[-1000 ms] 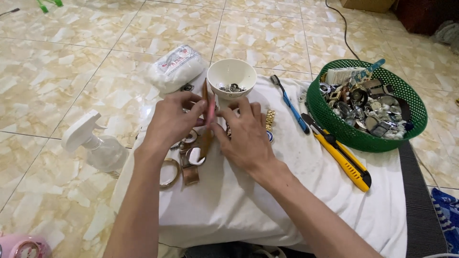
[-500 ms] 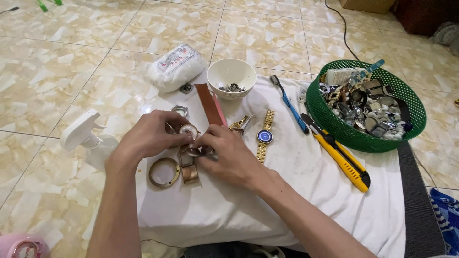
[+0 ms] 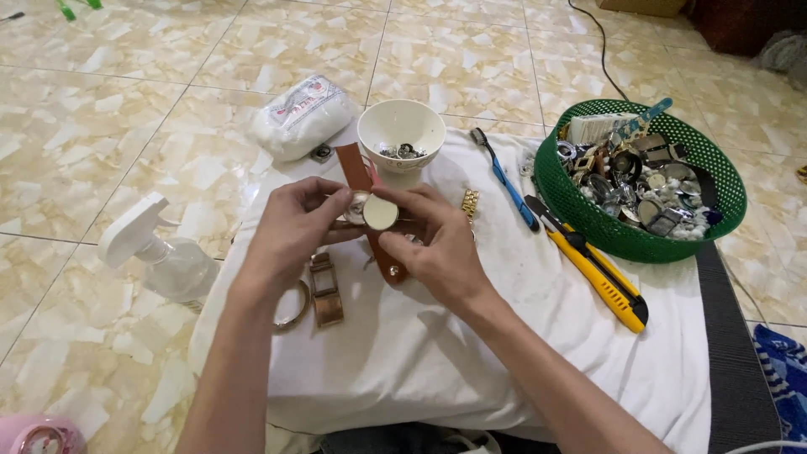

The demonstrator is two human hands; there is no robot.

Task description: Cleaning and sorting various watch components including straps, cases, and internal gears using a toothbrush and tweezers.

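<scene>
2 hands pinch 1 wristwatch | left hand grips case edge | right hand holds brown leather strap | light, strap floppy, crystal fragile; hold by rim

Single head-worn view, looking steeply down from close above, white cloth on tiled floor ahead
</scene>
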